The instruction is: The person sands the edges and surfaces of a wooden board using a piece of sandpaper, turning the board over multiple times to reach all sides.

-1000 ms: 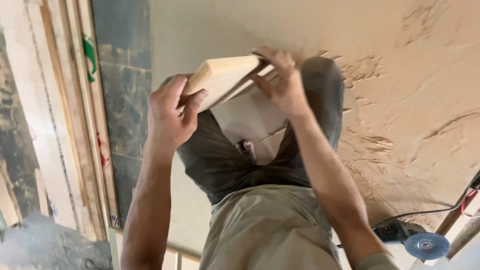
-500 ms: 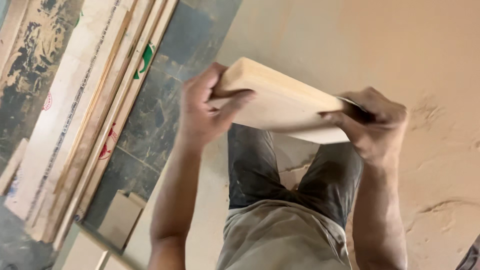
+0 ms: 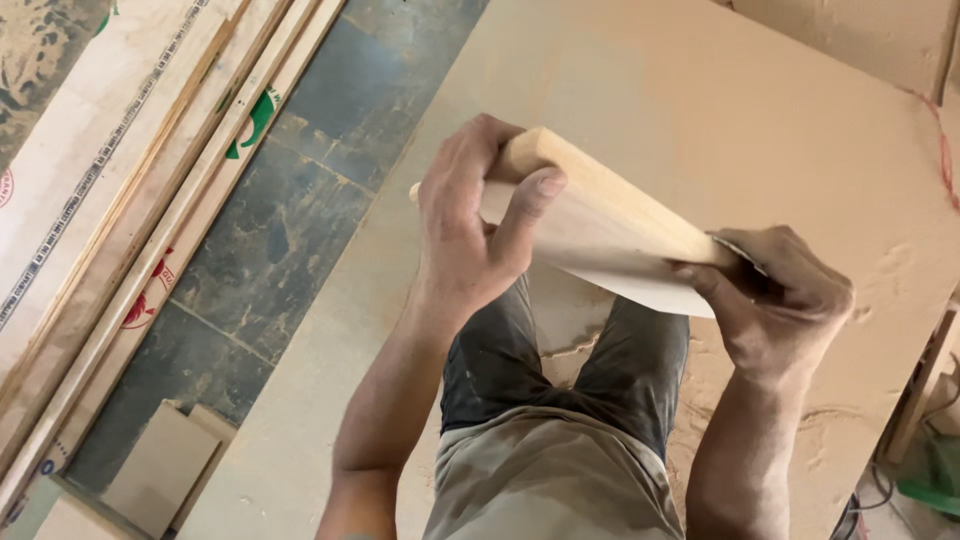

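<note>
A pale wooden block (image 3: 600,235) with smooth faces is held in the air above my legs. My left hand (image 3: 470,225) grips its left end, thumb across the near face. My right hand (image 3: 785,300) clasps its right end, pressing a small grey piece, seemingly sandpaper (image 3: 740,250), against the upper edge; most of that piece is hidden under my fingers. Below the block are my dark trousers and a large board (image 3: 680,90) coated in sawdust.
Long plywood strips (image 3: 130,180) lie stacked at the left on a dark stone floor (image 3: 290,220). Small board offcuts (image 3: 165,465) rest at the bottom left. Cables and a green object (image 3: 935,490) show at the lower right edge.
The view has swung, and the block sits lower and more tilted in it. My left hand has shifted further over the block's end. The angle grinder seen a second ago is out of view.
</note>
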